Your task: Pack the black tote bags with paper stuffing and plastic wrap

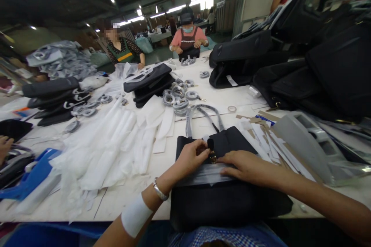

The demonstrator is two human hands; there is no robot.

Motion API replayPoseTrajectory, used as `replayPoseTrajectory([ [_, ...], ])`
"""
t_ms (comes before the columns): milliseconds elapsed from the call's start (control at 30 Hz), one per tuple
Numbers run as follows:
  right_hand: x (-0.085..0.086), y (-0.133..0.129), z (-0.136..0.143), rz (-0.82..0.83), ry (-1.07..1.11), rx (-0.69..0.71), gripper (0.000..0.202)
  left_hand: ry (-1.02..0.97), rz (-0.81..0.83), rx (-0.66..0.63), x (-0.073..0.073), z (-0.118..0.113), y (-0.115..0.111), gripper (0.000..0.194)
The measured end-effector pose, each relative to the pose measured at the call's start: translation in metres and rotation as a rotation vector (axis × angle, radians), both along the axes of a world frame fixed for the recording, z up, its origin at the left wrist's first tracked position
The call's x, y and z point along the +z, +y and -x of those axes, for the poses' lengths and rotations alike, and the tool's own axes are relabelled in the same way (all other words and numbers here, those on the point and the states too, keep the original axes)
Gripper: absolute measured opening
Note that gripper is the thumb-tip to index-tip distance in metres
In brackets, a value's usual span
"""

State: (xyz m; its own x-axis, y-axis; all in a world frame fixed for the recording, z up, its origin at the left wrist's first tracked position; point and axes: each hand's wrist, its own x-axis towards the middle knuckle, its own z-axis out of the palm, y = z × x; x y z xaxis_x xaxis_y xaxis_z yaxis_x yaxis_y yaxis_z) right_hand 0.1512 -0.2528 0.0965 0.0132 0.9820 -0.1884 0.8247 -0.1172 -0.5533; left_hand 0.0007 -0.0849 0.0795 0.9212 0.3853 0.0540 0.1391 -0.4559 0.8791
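A black handbag (228,200) lies in front of me at the table's edge, its wrapped handles (189,121) pointing away. Across its middle runs a strip of clear plastic film (199,175). My left hand (194,155) pinches a short black strap tab (210,144) above a gold clasp (213,157). Flat on the bag lies my right hand (242,166), fingers stretched out, the index fingertip beside the clasp. What lies under the right palm is hidden.
White foam sheets (116,142) cover the table to the left, near a blue tape dispenser (36,175). Coiled straps (178,92) and stacked black bags (150,81) lie beyond. More bags (333,69), card strips (278,146) and a grey dispenser (307,139) crowd the right. Co-workers stand across.
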Motion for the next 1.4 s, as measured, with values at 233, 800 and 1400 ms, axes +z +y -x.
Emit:
replayPoseTrajectory([
  [233,-0.003,-0.017,0.012,-0.111,-0.028,0.085,0.018,0.08,-0.09,-0.116,-0.008,0.0,-0.002,0.012],
  [800,-0.003,-0.024,0.01,-0.17,-0.014,0.142,0.021,0.138,-0.153,-0.492,-0.013,0.001,0.005,0.023],
  [1400,-0.005,-0.012,-0.002,-0.308,0.038,0.011,0.025,0.394,0.09,-0.573,0.028,0.004,0.01,0.043],
])
